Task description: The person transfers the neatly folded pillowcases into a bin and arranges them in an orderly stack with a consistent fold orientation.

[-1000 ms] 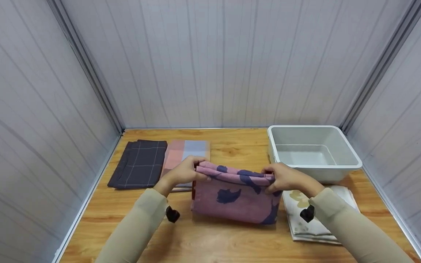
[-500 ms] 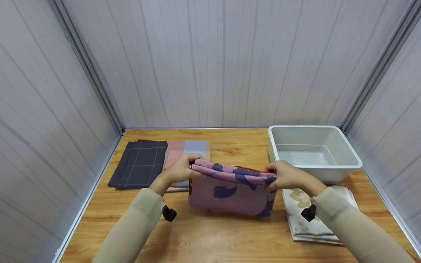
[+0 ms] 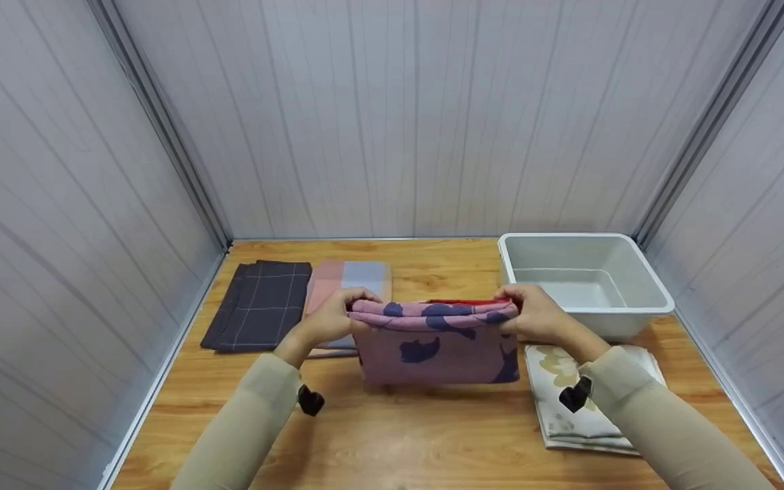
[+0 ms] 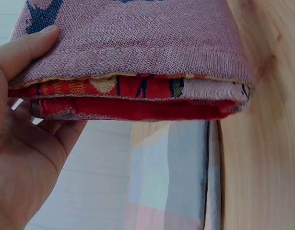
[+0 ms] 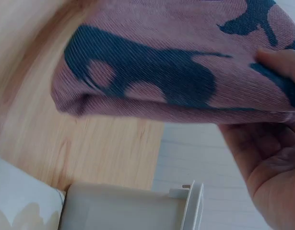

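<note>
A folded pink cloth (image 3: 433, 354) with dark blue shapes hangs upright over the table, its lower edge towards me. My left hand (image 3: 332, 318) pinches its upper left corner, thumb on the near face and fingers behind. At the upper right corner my right hand (image 3: 533, 314) grips it the same way. In the left wrist view the cloth's folded layers (image 4: 137, 103) show a red inner side with patterned bits. The right wrist view shows the cloth's smooth folded edge (image 5: 152, 81); most of the fingertips are hidden behind it.
A dark checked folded cloth (image 3: 266, 306) lies at the left, beside a pink and blue-grey folded cloth (image 3: 358, 273). A white plastic bin (image 3: 589, 312) stands at the back right. In front of it lies a white folded cloth (image 3: 562, 401) with tan flowers.
Both hands have kept hold of the pink cloth. Its lower edge has risen and levelled out, and more of the red inner side shows along the top right.
</note>
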`<state>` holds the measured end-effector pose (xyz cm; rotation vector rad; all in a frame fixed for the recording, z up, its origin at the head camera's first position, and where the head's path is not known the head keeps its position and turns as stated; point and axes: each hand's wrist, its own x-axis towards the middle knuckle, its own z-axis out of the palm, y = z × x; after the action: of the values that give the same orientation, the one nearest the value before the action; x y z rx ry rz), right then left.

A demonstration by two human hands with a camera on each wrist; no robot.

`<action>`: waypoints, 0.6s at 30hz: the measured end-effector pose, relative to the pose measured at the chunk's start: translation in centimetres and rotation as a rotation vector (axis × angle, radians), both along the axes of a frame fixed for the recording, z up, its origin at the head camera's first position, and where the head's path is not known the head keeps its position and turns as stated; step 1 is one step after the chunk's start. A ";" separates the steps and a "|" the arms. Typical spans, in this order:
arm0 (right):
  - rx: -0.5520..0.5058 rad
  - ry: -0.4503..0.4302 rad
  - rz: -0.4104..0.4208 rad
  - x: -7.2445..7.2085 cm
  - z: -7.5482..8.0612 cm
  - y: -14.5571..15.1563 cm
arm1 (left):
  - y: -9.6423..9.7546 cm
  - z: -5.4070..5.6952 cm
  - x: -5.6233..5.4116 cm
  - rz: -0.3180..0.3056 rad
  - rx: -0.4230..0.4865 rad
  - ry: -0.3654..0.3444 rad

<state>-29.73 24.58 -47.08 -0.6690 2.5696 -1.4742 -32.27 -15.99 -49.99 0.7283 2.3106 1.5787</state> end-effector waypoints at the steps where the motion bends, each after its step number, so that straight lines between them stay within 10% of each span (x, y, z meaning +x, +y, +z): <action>1: -0.032 0.004 0.001 0.0 0.0 -0.1 | 0.0 0.0 0.0 0.003 -0.002 -0.005; 18: -0.050 0.011 0.011 -0.4 1.7 -1.5 | 1.7 0.3 0.2 -0.038 -0.264 0.182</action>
<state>-30.18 23.04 -45.42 -0.6987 2.5403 -1.5407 -32.06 -14.30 -49.68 0.8721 2.5516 1.2022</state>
